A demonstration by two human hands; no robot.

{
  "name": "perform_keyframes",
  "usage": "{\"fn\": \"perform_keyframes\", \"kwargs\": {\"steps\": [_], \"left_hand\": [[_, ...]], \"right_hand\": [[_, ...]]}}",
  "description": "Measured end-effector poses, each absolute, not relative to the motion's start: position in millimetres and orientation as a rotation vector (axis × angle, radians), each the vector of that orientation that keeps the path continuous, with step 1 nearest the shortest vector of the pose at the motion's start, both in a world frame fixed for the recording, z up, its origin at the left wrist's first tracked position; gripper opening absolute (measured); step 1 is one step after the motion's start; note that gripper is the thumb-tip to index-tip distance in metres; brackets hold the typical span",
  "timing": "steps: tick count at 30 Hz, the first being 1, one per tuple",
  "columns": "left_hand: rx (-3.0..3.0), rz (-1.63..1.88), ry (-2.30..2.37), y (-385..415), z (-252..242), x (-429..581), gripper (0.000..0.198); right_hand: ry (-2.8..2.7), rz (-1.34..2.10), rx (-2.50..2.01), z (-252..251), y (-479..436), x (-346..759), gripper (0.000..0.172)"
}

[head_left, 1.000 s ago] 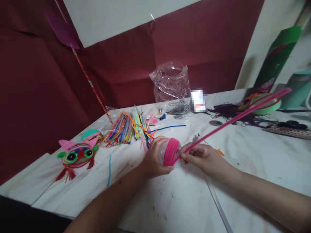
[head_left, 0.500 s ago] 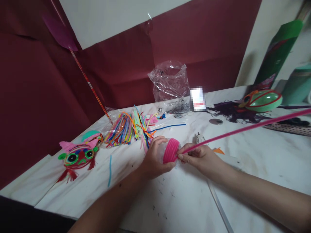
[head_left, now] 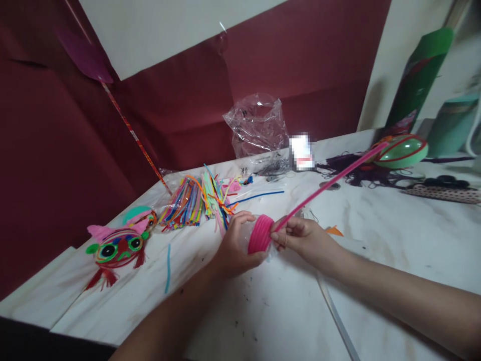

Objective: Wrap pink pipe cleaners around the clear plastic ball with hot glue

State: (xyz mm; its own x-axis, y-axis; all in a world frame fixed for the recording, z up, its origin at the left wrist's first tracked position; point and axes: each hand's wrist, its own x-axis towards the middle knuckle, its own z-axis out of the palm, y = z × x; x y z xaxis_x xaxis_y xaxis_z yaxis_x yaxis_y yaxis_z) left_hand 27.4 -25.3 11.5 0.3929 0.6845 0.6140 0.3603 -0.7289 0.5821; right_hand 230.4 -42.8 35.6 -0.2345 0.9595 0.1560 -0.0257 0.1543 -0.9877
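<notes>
My left hand [head_left: 235,243] is wrapped round a clear round shell [head_left: 252,235] that has a band of pink pipe cleaner coiled round it [head_left: 260,233]. My right hand [head_left: 300,239] pinches the long free end of the pink pipe cleaner [head_left: 330,181] right beside the coil. That free end stretches up and to the right toward a green half shell [head_left: 404,151]. Both hands hover just above the white marble table [head_left: 285,311].
A pile of coloured pipe cleaners [head_left: 197,200] lies behind my left hand. A finished red and pink animal face [head_left: 116,246] sits at the left, with a loose blue piece [head_left: 168,263] near it. A crumpled clear bag [head_left: 257,128] stands at the back. Dark threads [head_left: 353,170] lie at the right.
The free end of the pink pipe cleaner swung down and then back up to the right. Both hands stayed on the coil, shifting slightly left in view.
</notes>
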Motion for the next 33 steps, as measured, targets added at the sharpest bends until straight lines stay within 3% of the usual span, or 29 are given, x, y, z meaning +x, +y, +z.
{"fn": "perform_keyframes", "kwargs": {"steps": [7, 15, 33], "left_hand": [[2.236, 1.237, 0.952, -32, 21, 28, 0.057], [2.271, 1.186, 0.917, -36, 25, 28, 0.054], [2.194, 1.112, 1.030, -40, 31, 26, 0.059]], "right_hand": [[-1.393, 1.334, -0.944, 33, -45, 228, 0.031], [-1.257, 1.416, -0.892, 37, -42, 233, 0.043], [-1.189, 1.473, -0.840, 33, -44, 229, 0.037]]}}
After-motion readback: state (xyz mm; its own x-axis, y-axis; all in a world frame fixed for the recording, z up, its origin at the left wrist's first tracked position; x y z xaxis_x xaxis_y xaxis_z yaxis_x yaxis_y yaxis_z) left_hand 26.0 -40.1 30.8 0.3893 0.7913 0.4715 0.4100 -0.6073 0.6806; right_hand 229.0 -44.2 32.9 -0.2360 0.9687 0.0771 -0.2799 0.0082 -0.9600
